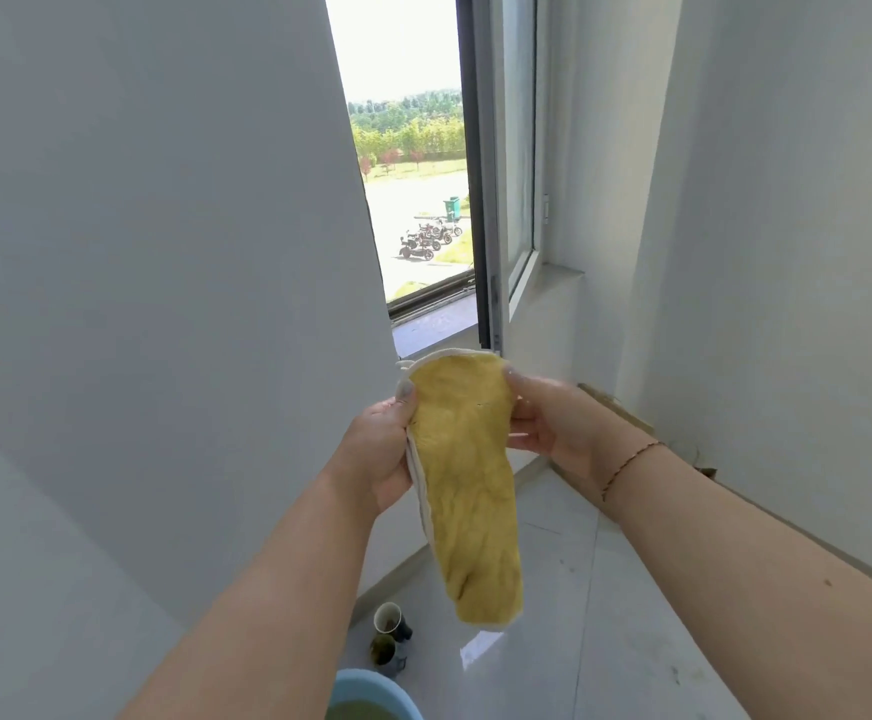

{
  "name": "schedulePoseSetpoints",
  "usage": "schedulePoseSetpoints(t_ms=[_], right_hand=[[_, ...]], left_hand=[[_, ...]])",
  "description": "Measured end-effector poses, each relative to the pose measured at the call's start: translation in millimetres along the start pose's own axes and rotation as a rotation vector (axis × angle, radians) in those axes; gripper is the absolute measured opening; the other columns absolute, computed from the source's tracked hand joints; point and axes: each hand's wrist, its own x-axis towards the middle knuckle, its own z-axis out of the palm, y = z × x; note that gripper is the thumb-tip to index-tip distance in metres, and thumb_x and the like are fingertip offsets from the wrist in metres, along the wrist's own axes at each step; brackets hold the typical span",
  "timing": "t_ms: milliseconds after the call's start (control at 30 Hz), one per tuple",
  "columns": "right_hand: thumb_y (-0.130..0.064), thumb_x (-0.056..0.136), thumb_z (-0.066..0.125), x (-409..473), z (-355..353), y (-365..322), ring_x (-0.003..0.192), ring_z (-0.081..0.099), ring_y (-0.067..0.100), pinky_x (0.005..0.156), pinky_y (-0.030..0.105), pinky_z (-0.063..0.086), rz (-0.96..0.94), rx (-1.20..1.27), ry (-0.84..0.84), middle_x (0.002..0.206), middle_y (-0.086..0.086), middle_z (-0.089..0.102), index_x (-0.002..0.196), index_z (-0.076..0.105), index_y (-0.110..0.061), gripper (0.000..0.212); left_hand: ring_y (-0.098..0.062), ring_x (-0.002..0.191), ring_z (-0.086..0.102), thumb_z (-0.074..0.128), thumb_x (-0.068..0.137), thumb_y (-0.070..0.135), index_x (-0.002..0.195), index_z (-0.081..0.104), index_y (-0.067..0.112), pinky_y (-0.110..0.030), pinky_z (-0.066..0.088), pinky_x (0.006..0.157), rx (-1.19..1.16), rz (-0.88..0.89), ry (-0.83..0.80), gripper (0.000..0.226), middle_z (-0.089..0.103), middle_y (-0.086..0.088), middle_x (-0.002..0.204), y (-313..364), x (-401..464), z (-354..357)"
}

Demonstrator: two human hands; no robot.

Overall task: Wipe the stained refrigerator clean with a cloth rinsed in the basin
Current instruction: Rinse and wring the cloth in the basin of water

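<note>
A yellow cloth [467, 491] with a white edge hangs lengthwise in front of me. My left hand [379, 449] grips its upper left edge, fingers curled round it. My right hand [548, 418] pinches its upper right edge. The refrigerator's pale grey side [164, 252] fills the left of the view, just left of the cloth. A blue basin [371, 693] with greenish water sits on the floor at the bottom edge, below my left forearm.
Two small cups [390, 618] with dark liquid stand on the tiled floor [579, 615] beside the basin. An open window [418, 200] with a stone sill lies ahead. A white wall [787, 252] closes the right side.
</note>
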Motion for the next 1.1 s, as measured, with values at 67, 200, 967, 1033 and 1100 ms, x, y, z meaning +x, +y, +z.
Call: schedulePoseSetpoints(t_ms=[67,200,967,1033,1100], right_hand=[[-0.033,0.085,0.069,-15,-3,11,0.097,0.065,0.028,0.099,0.043,0.05,0.111,-0.058,-0.073,0.106,0.019,0.068,0.113,0.064,0.001,0.045],[-0.021,0.094,0.058,-32,-12,21,0.092,0.063,0.027,0.092,0.043,0.052,-0.03,0.179,-0.002,0.106,0.017,0.064,0.118,0.06,-0.002,0.031],[-0.011,0.069,0.079,-238,-146,-1,0.078,0.053,0.013,0.058,0.019,0.037,-0.07,-0.95,0.625,0.084,-0.005,0.054,0.089,0.06,-0.02,0.029],[-0.015,0.071,0.076,-260,-161,-9,0.068,0.047,0.015,0.055,0.024,0.033,-0.074,-1.036,0.697,0.071,-0.003,0.045,0.063,0.054,-0.017,0.024],[-0.016,0.067,0.077,-285,-182,-14,0.065,0.044,0.016,0.058,0.028,0.034,-0.089,-0.959,0.739,0.07,0.001,0.043,0.057,0.053,-0.006,0.028]], left_hand=[[-0.036,0.096,0.07,0.041,0.101,0.037,0.12,0.056,-0.008,-0.045,0.059,0.075,-0.016,-0.034,0.008,0.051,0.069,-0.024,0.108,1,-3,7],[-0.033,0.1,0.069,0.038,0.096,0.052,0.115,0.068,0.005,-0.048,0.053,0.087,-0.01,-0.162,-0.162,0.06,0.069,-0.02,0.112,-4,-17,14],[-0.022,0.1,0.064,0.087,0.063,0.004,0.099,0.069,0.025,-0.042,0.054,0.092,0.888,0.171,-0.586,0.045,0.065,-0.006,0.107,-54,-43,212],[-0.016,0.098,0.062,0.083,0.071,0.016,0.092,0.072,0.026,-0.037,0.053,0.09,1.045,0.314,-0.626,0.025,0.067,0.003,0.098,-59,-45,241],[-0.012,0.102,0.055,0.077,0.08,0.023,0.091,0.073,0.02,-0.033,0.047,0.091,1.107,0.432,-0.688,0.013,0.061,0.009,0.104,-60,-49,271]])
